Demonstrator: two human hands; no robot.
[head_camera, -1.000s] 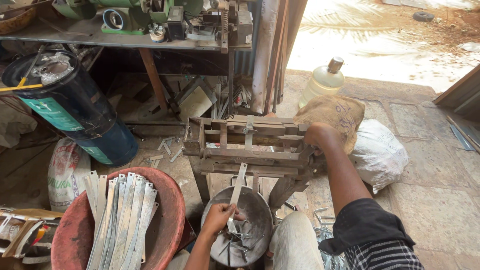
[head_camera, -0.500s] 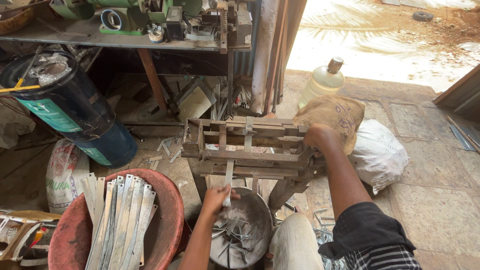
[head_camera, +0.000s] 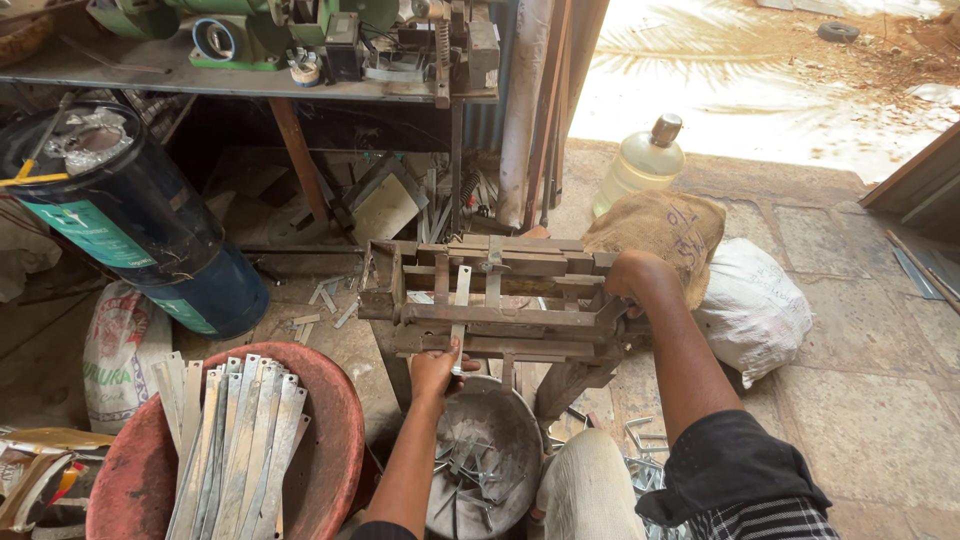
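A flat metal strip (head_camera: 460, 305) is held at its lower end by the left hand (head_camera: 437, 368), with the fingers closed around it. The strip is standing almost upright inside the wooden and metal jig (head_camera: 490, 300), and its upper end is reaching the top bars of the frame. One second ago this hand was lower, inside the grey metal bowl (head_camera: 490, 445), where the strip was being picked up; half a second ago the strip was only partly lifted in front of the jig. Now it is raised higher and set between the bars.

The right hand (head_camera: 632, 275) is resting on the right end of the jig, and it has stayed at the same place through all the pictures. Its fingers are bent over the frame, but it cannot be told whether something is gripped under them.

The grey metal bowl is placed on the floor just below the jig, between the knees of the person, and small bent metal pieces are lying in it. At the left, a red basin (head_camera: 330, 440) is filled with long flat metal strips (head_camera: 235, 445). Behind the jig, a burlap sack (head_camera: 665, 230) and a white sack (head_camera: 755, 305) are seen near the right arm, and a blue barrel (head_camera: 140, 235) is leaning at the far left.
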